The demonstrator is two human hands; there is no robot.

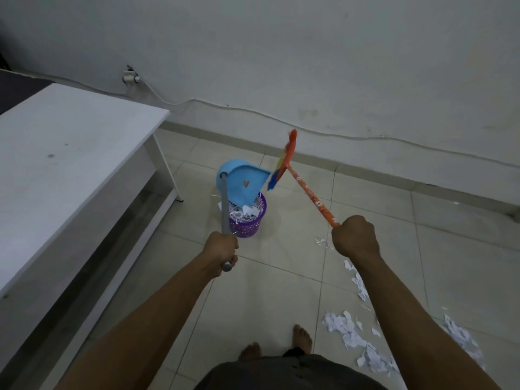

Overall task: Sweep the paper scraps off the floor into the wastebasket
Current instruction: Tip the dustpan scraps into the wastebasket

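A purple wastebasket (247, 225) stands on the tiled floor, filled with white paper scraps. My left hand (221, 250) grips the grey handle of a blue dustpan (243, 182), which is tipped over the basket's mouth. My right hand (355, 235) is closed around the orange handle of a broom (309, 192). Its multicoloured bristle head (282, 161) is raised off the floor and touches the dustpan's right edge. White paper scraps (354, 336) lie scattered on the floor at the lower right, with a few thin strips (322, 242) just below my right hand.
A white table (70, 153) fills the left side, its leg close to the wastebasket. A wall (309, 66) with a cable running along it stands behind. My bare feet (302, 337) rest on the tiles at the bottom centre.
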